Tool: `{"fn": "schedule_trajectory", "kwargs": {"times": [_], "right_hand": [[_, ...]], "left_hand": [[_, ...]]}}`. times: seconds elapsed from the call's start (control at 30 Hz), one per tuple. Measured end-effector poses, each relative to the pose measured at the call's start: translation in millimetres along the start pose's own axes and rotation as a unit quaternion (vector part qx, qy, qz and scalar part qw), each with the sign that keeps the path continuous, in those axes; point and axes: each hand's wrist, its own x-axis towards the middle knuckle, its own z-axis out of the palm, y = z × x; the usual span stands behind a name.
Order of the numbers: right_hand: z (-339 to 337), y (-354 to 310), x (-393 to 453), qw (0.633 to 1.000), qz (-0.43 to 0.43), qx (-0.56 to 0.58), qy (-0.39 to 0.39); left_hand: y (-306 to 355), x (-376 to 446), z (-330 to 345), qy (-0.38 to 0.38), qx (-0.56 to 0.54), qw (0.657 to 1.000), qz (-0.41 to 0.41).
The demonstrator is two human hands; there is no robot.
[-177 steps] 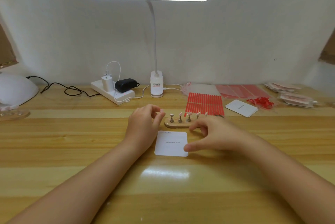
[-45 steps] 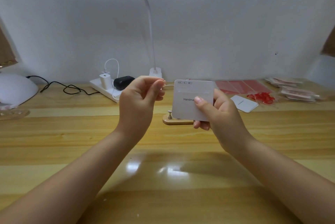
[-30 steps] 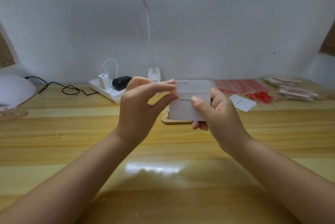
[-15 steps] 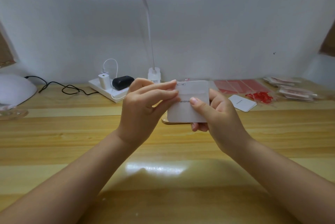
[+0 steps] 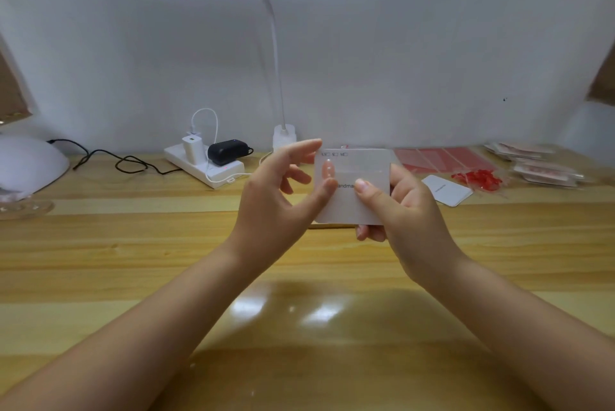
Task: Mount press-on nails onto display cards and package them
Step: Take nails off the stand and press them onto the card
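My right hand (image 5: 411, 216) holds a white display card (image 5: 364, 207) upright above the table, thumb on its front and fingers behind. One pale press-on nail (image 5: 327, 168) sits on the clear strip near the card's upper left corner. My left hand (image 5: 274, 199) is beside the card's left edge with its fingers spread and relaxed, and the thumb tip touches the card just below the nail. Only a sliver of the wooden nail stand (image 5: 331, 227) shows under the card; the rest is hidden.
A second white card (image 5: 447, 190), red adhesive sheets (image 5: 436, 158), small red pieces (image 5: 479, 177) and packed bags (image 5: 539, 166) lie at the back right. A power strip (image 5: 206, 166) with cables, the desk lamp base (image 5: 284, 136) and a white dome lamp (image 5: 26, 164) stand at the back.
The card was lifted off the table earlier. Since half a second ago my left fingers have let go at the card's top left corner and spread open, leaving a nail stuck there.
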Motion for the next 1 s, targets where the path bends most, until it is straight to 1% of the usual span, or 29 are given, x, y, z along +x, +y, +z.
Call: {"fn": "schedule_trajectory", "kwargs": {"times": [0.13, 0.33, 0.47, 0.6, 0.73, 0.87, 1.0], "right_hand": [[-1.1, 1.0, 0.2, 1.000, -0.001, -0.014, 0.003], [-0.8, 1.9, -0.6, 0.999, -0.008, -0.030, -0.002], [-1.1, 2.5, -1.0, 0.999, -0.010, -0.037, -0.002], [-1.1, 2.4, -1.1, 0.999, -0.012, -0.039, -0.001], [-1.9, 3.1, -0.5, 0.999, -0.015, -0.045, -0.003], [-1.4, 4.1, -0.5, 0.999, -0.012, -0.041, -0.005], [-1.6, 5.2, -0.7, 0.999, -0.008, -0.038, -0.005]], "left_hand": [[-2.3, 2.2, 0.0, 0.017, 0.034, 0.999, 0.030], [-7.1, 1.7, 1.5, 0.042, 0.014, 0.997, 0.065], [-7.3, 2.1, 1.6, 0.043, 0.030, 0.995, 0.084], [-6.1, 2.1, 0.6, 0.035, 0.041, 0.995, 0.088], [-5.7, 2.4, -0.2, 0.028, 0.044, 0.996, 0.076], [-7.0, 3.1, -2.2, 0.009, 0.069, 0.994, 0.085], [-5.7, 2.6, -3.7, -0.001, 0.063, 0.995, 0.082]]}}
